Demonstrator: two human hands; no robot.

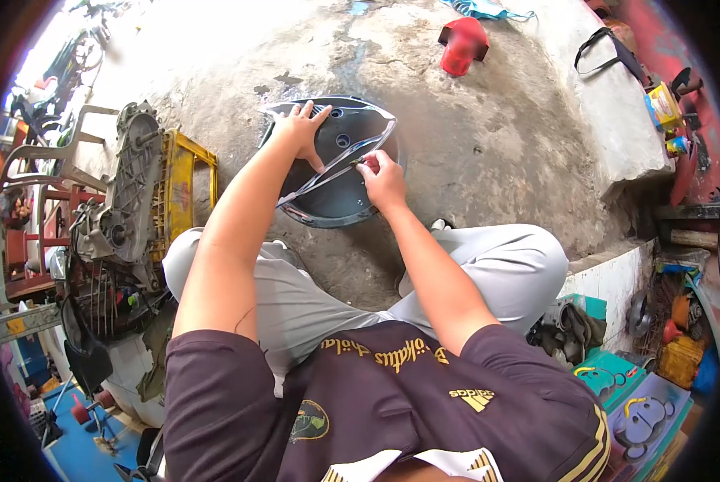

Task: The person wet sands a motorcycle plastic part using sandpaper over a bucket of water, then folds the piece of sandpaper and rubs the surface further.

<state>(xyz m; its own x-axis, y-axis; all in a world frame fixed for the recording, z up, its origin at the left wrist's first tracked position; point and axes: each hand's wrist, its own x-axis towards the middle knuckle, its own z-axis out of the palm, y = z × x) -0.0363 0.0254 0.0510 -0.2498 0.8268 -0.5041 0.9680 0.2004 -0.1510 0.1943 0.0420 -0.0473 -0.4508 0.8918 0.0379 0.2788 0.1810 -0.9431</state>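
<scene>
A dark, rounded panel with a clear-edged, triangular outline (342,195) rests over a dark basin on the concrete floor in front of my crossed legs. My left hand (300,135) lies on its upper left part with the fingers spread. On the right side, my right hand (382,178) has its fingers pinched together at the panel's pale inner strip (336,171). Whatever small item is between those fingertips is too small to name. Two round holes show in the panel between my hands.
A red object (463,48) stands on the floor at the upper right. On the left are a metal engine casing (137,153) and a yellow crate (185,181). A white ledge (609,120) runs along the right. Teal and purple boxes (645,418) lie lower right.
</scene>
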